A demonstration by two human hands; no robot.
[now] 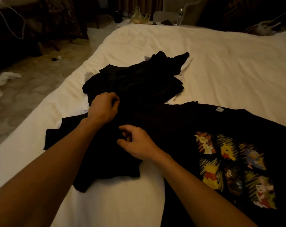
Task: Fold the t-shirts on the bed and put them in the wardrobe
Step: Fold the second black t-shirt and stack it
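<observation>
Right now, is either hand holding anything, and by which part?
The left hand pinches the plain black t-shirt at its far edge. The right hand curls loosely over the fabric; whether it holds any cannot be told.

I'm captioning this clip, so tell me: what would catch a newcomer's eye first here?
The bright cartoon print on the black t-shirt spread at lower right stands out most in the dim scene. Next comes the heap of black t-shirts in the middle of the white bed, with the left hand and right hand at dark cloth just in front.
</observation>
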